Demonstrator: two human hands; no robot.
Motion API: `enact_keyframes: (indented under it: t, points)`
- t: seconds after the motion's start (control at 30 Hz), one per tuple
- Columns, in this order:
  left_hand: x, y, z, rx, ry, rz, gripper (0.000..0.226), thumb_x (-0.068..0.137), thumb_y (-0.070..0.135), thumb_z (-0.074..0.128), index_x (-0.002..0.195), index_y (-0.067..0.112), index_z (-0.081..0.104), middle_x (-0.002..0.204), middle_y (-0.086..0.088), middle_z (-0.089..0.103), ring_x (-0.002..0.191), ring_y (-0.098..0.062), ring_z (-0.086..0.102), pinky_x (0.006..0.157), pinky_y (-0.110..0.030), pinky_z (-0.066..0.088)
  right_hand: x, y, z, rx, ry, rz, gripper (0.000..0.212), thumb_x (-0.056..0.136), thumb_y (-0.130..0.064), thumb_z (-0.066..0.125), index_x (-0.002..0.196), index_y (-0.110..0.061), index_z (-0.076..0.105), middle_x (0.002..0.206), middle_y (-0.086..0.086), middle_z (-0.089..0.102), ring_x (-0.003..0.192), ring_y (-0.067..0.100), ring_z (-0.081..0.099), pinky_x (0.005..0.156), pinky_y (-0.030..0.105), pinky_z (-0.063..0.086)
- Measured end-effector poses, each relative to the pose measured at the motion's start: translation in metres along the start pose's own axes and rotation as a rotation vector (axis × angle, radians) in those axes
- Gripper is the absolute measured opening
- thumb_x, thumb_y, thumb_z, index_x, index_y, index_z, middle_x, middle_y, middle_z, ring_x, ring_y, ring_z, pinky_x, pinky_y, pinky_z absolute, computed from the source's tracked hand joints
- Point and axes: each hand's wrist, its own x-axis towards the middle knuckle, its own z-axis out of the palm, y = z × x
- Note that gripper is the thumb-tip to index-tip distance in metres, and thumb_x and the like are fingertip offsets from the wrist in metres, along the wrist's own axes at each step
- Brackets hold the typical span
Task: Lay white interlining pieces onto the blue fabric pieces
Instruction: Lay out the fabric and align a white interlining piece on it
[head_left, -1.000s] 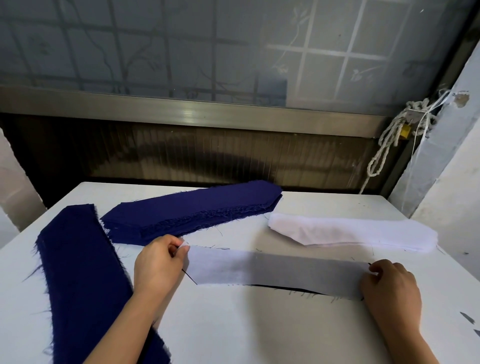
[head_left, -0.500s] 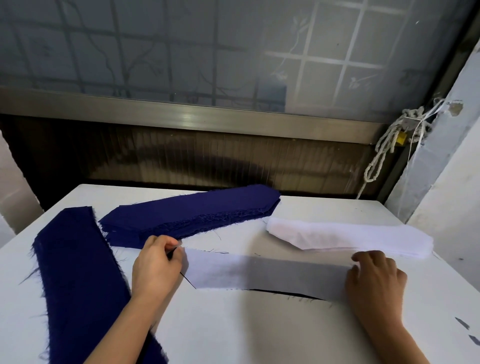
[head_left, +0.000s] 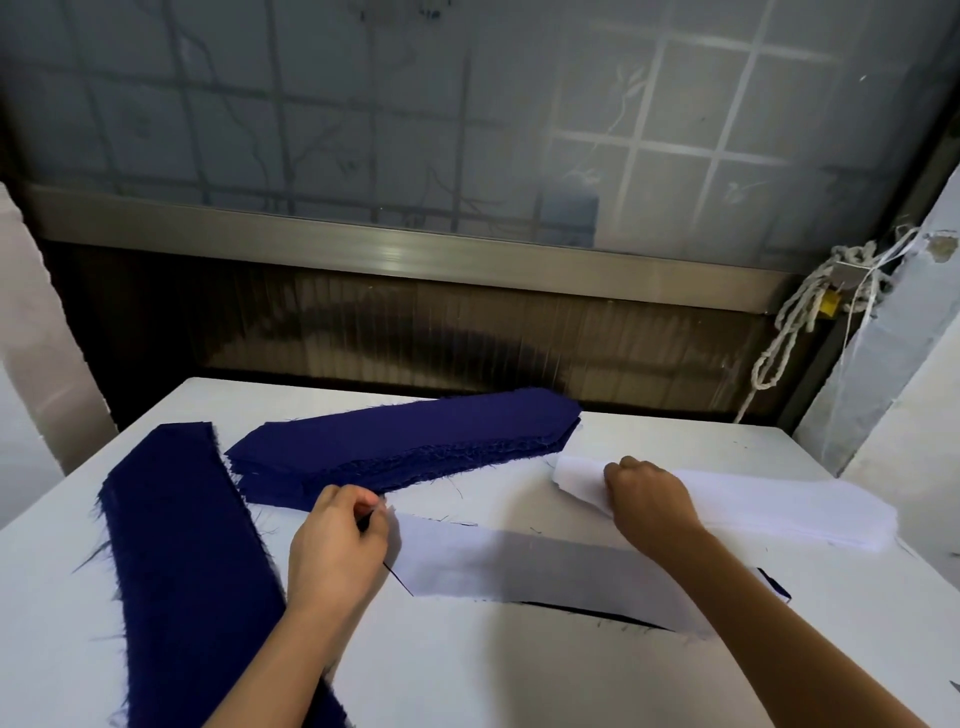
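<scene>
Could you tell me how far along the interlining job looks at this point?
Done: one white interlining piece lies over a blue piece whose edge shows at its right end. In hand: the left hand pinches that piece's left end, while the right hand rests closed on the white interlining stack, apparently taking the next one. Left: the blue fabric stack and the long blue pile are uncovered.

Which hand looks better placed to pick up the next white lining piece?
The right hand: it already rests on the stack of white interlining pieces, gripping its near end. The left hand is pinching the corner of the white interlining strip lying over blue fabric.
</scene>
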Motion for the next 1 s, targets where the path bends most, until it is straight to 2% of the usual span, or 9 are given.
enact_keyframes:
  t: [0.17, 0.27, 0.4, 0.5, 0.67, 0.83, 1.0]
  points:
    - [-0.001, 0.001, 0.000, 0.014, -0.018, 0.012, 0.005, 0.095, 0.026, 0.060, 0.091, 0.028, 0.061, 0.097, 0.015, 0.056, 0.077, -0.003, 0.058, 0.065, -0.025, 0.042, 0.008, 0.000, 0.000, -0.141, -0.034, -0.056, 0.022, 0.091, -0.016, 0.052, 0.111, -0.014, 0.059, 0.109, 0.004, 0.063, 0.097, 0.021, 0.063, 0.084, 0.027, 0.049]
    - [-0.001, 0.001, -0.001, 0.011, -0.024, 0.013, 0.006, 0.095, 0.026, 0.060, 0.091, 0.030, 0.061, 0.097, 0.016, 0.056, 0.077, -0.003, 0.058, 0.064, -0.023, 0.041, 0.007, 0.001, 0.002, -0.105, -0.020, -0.041, 0.019, 0.093, -0.019, 0.051, 0.108, -0.014, 0.060, 0.106, 0.004, 0.065, 0.093, 0.021, 0.063, 0.083, 0.027, 0.049]
    - [-0.001, 0.001, -0.001, 0.008, -0.029, 0.019, 0.006, 0.095, 0.026, 0.059, 0.091, 0.029, 0.062, 0.097, 0.016, 0.056, 0.078, -0.002, 0.058, 0.064, -0.023, 0.041, 0.006, 0.014, 0.004, 0.115, 0.039, 0.067, 0.017, 0.093, -0.023, 0.050, 0.093, -0.014, 0.064, 0.090, 0.005, 0.067, 0.081, 0.021, 0.061, 0.078, 0.029, 0.052]
    - [-0.001, 0.001, 0.000, 0.013, -0.030, 0.011, 0.006, 0.095, 0.025, 0.060, 0.091, 0.029, 0.063, 0.098, 0.016, 0.057, 0.079, -0.003, 0.058, 0.065, -0.023, 0.041, 0.002, 0.021, 0.006, 0.285, 0.061, 0.129, 0.013, 0.089, -0.020, 0.055, 0.084, -0.014, 0.065, 0.080, 0.004, 0.066, 0.075, 0.023, 0.060, 0.074, 0.033, 0.053]
    - [0.000, -0.001, 0.000, 0.030, -0.031, 0.022, 0.007, 0.095, 0.027, 0.060, 0.090, 0.032, 0.062, 0.097, 0.018, 0.057, 0.078, 0.000, 0.057, 0.062, -0.018, 0.039, -0.004, 0.026, 0.010, 0.499, 0.109, 0.259, 0.018, 0.085, -0.014, 0.055, 0.068, -0.016, 0.056, 0.066, 0.001, 0.060, 0.067, 0.024, 0.055, 0.061, 0.028, 0.041]
    - [0.000, -0.001, 0.001, 0.034, -0.018, 0.034, 0.008, 0.095, 0.027, 0.060, 0.089, 0.032, 0.062, 0.096, 0.019, 0.056, 0.078, 0.002, 0.056, 0.060, -0.014, 0.037, -0.005, 0.033, 0.014, 0.779, 0.077, 0.391, 0.018, 0.087, -0.012, 0.053, 0.070, -0.016, 0.057, 0.071, 0.002, 0.061, 0.072, 0.023, 0.056, 0.068, 0.031, 0.045]
    - [-0.001, 0.002, -0.001, 0.013, 0.006, 0.045, 0.008, 0.095, 0.024, 0.060, 0.090, 0.030, 0.061, 0.096, 0.017, 0.057, 0.078, 0.000, 0.056, 0.061, -0.017, 0.038, -0.009, 0.040, 0.006, 1.002, 0.022, 0.405, 0.020, 0.090, -0.007, 0.049, 0.073, -0.008, 0.059, 0.076, 0.011, 0.061, 0.077, 0.030, 0.059, 0.074, 0.040, 0.054]
